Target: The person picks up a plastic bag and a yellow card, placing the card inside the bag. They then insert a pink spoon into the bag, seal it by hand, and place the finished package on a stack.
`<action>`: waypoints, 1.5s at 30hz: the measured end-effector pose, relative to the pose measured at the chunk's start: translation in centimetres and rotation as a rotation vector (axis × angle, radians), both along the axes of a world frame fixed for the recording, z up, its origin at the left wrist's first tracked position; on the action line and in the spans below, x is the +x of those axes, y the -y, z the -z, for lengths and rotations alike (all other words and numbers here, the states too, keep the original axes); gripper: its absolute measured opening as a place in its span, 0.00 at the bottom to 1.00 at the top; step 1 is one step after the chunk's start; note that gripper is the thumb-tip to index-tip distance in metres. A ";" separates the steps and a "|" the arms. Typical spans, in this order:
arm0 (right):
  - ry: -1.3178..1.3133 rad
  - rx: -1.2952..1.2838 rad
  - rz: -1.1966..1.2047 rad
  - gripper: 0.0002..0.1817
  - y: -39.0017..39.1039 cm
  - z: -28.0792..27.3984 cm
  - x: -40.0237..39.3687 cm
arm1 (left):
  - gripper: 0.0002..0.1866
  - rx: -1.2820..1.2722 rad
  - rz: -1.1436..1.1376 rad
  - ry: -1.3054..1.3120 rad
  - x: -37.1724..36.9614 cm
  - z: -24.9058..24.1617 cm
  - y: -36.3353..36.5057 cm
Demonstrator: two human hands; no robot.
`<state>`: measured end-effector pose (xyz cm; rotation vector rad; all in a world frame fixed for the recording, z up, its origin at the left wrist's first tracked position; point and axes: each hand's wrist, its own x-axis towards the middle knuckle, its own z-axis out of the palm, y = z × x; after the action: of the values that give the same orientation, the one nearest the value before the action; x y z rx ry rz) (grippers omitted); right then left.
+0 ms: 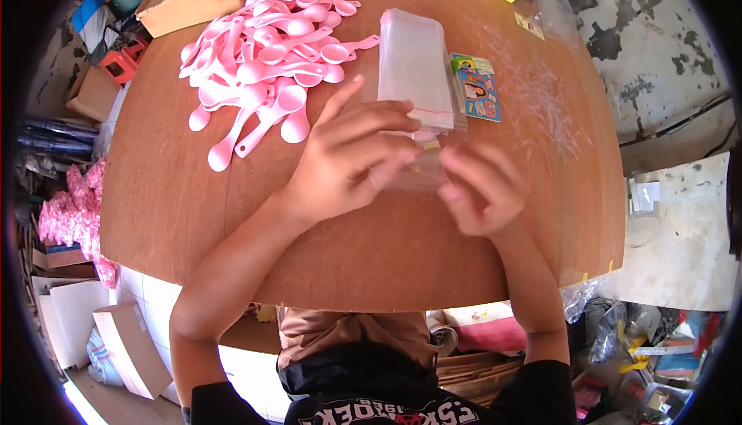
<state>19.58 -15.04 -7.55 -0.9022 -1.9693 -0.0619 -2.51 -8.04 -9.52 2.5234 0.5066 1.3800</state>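
Pinches clear bag [421,181] in left grip [396,135]; cannot tell whether right grip [447,175], blurred at bag's edge, is closed.
Apparently steadies film from both sides. Has bag stack [413,58] just beyond, pink spoons [253,72] beyond-left, printed card [481,100] beyond-right, likely for reach. Cannot tell bag's contents.

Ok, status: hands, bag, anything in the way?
Left hand and right hand at a clear plastic bag; grip blurred. Bag between them. Stacked clear bags close beyond; nothing visibly blocking.
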 end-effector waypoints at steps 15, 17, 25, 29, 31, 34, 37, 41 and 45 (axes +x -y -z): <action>0.040 -0.327 0.446 0.13 -3.5 1.3 6.2 | 0.12 -1.551 0.597 0.550 -1.3 -0.5 -0.2; 0.028 -0.294 0.485 0.12 -3.1 1.2 5.9 | 0.12 -1.580 0.517 0.481 -1.0 -1.0 0.0; -0.801 -0.201 0.178 0.13 -0.5 -0.5 3.8 | 0.10 -1.311 0.268 0.074 -0.1 0.0 0.5; -0.732 -0.357 0.136 0.12 0.0 -0.4 2.2 | 0.10 -1.323 0.292 -0.140 0.1 -0.6 1.4; -0.684 -0.418 0.173 0.12 0.1 -0.4 1.5 | 0.10 -1.304 0.322 -0.161 0.2 -0.8 1.6; -0.617 -0.493 0.173 0.12 0.0 -0.2 1.5 | 0.10 -1.272 0.370 -0.130 0.3 -0.5 1.5; -0.528 -0.503 0.098 0.12 -0.4 0.3 2.1 | 0.11 -1.270 0.348 -0.069 0.1 -0.8 1.4; -0.456 -0.522 0.054 0.11 -0.2 0.1 1.6 | 0.11 -1.273 0.306 -0.072 0.0 -1.0 1.3; -0.505 -0.615 -0.018 0.09 0.2 1.2 0.8 | 0.12 -1.305 0.324 -0.108 0.1 -1.5 1.7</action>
<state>20.40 -15.22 -8.73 -1.1476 -1.5251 0.7478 -2.37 -9.69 -8.02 1.4746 0.6661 0.4588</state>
